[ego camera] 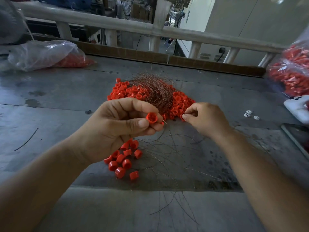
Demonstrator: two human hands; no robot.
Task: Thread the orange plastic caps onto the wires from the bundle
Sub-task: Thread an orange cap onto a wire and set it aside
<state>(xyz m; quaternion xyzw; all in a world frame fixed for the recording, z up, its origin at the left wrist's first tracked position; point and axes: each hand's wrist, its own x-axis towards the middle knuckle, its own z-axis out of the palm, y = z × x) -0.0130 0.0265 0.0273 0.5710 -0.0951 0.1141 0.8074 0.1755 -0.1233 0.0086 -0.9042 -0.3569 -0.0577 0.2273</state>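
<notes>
Head: left hand (117, 124) pinches cap (151, 118); right hand (204, 119) contents unclear.

The grey metal table (58, 101) is scuffed and stained. At its middle lies a pile of caps (120, 91), with the wire bundle (155, 91) draped across it. Nearer, a small cluster of caps (122, 159) sits beside loose wires (167, 156) fanned toward the near edge. One bag of caps (45, 54) lies far left, a second bag (289, 77) far right. At right lie white scraps (250, 114), a white device (296, 109) and a dark screen (297, 136). A cardboard strip (209, 65) lines the far edge.
</notes>
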